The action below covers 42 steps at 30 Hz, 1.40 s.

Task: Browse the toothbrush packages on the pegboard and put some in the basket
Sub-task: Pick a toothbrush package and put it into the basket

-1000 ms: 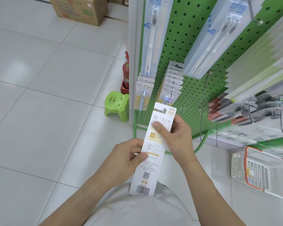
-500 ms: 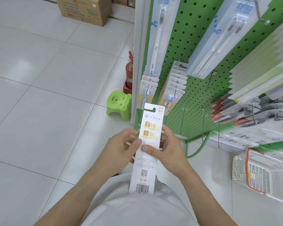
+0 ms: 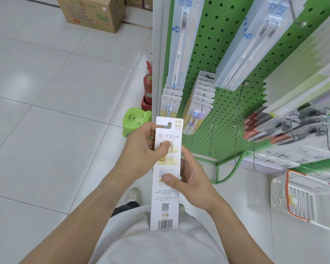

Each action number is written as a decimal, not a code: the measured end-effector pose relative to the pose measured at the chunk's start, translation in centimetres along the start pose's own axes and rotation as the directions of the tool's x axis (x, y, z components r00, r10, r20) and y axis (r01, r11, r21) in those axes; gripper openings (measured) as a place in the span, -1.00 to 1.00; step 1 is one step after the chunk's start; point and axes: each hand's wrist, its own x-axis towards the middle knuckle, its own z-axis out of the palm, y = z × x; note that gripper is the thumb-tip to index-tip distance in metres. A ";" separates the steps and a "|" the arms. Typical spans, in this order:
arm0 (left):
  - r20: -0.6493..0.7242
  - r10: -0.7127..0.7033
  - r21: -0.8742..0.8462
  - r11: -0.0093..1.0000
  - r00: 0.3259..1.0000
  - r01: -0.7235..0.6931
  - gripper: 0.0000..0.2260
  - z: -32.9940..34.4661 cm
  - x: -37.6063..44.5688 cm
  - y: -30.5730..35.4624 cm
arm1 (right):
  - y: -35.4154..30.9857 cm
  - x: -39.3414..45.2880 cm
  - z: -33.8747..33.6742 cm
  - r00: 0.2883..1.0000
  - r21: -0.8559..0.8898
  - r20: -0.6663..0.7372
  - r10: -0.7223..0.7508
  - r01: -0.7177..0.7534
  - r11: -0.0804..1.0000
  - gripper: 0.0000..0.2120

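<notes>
Both hands on one toothbrush package (image 3: 165,189), back side up, held upright in front of green pegboard (image 3: 227,115). Left hand (image 3: 141,151) pinches upper part, right hand (image 3: 191,187) pinches middle edge. Basket (image 3: 301,199) lower right, well apart.

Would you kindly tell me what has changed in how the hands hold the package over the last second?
The left hand moved up the long white toothbrush package to its top; the right hand slid down to its middle. Both kept hold, printed back facing up. The white basket stayed put.
</notes>
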 end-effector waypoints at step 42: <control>0.200 -0.109 0.065 0.993 0.974 0.097 -0.75 0.8 -0.1 -3.7 | 0.2 -2.6 0.1 0.957 -0.209 -0.216 0.196 -0.241 0.948 -0.71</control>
